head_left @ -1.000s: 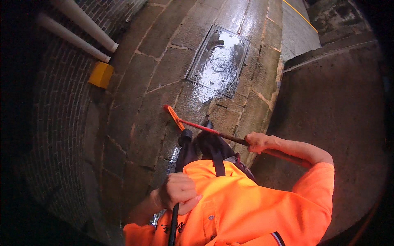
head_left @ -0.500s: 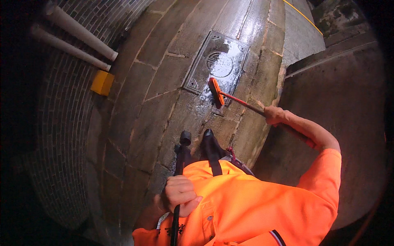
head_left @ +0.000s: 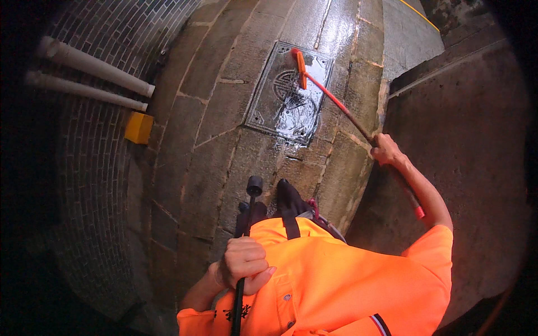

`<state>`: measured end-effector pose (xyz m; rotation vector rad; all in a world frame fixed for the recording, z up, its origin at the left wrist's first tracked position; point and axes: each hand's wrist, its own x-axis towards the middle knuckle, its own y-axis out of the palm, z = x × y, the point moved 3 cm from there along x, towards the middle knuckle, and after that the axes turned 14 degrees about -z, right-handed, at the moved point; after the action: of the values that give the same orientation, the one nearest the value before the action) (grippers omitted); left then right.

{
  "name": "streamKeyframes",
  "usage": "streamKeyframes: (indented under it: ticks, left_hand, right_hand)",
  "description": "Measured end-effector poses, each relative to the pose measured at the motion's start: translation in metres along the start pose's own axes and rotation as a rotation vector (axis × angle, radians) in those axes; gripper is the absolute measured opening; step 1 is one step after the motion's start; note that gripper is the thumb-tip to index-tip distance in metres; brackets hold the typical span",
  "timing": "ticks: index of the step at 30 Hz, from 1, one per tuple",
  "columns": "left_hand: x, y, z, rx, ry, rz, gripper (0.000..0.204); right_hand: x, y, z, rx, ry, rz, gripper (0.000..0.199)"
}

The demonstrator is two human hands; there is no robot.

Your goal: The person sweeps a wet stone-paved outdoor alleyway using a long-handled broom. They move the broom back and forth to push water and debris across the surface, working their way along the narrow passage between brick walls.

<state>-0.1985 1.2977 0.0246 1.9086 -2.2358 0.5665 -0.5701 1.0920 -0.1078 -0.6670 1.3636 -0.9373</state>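
My right hand [head_left: 385, 150] is closed round the red and brown handle of a long-handled brush [head_left: 334, 99]. The brush's orange head [head_left: 302, 69] rests on the upper part of a wet rectangular manhole cover [head_left: 262, 115] set in the paving. Close to my body, my left hand [head_left: 246, 263] grips a thin black pole [head_left: 239, 299]. This pole points away from me and ends in a black cylindrical tip [head_left: 255, 185] near my feet. What the tip is for does not show. The brush's bristles are mostly hidden by its head.
Wet stone paving [head_left: 207, 168] surrounds the cover. A brick wall [head_left: 92, 173] with two pale pipes [head_left: 101, 70] and a yellow box [head_left: 139, 127] lines the left. Along the right stands a dark slab-like surface [head_left: 459, 162]. A yellow line or hose [head_left: 420, 15] runs at the far right.
The brush head has gone forward from the cover's near edge to its upper part. My right arm reaches further out with it. My left hand keeps its grip on the black pole.
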Motion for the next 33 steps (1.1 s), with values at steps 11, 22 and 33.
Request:
streamKeyframes:
  ticks: [11,22,33]
  left_hand:
    - [0.018,-0.029,0.016,0.012,-0.017,0.015,0.026]
    - [0.052,-0.142,0.075,-0.058,0.015,0.020,0.027]
    - [0.078,-0.252,0.123,-0.080,-0.011,0.075,0.025]
  right_hand:
    - [0.034,0.009,-0.023,0.021,0.073,-0.136,0.018]
    - [0.077,0.051,0.027,-0.158,0.112,-0.053,0.023]
    - [0.107,0.101,0.249,-0.426,-0.146,0.103,0.019]
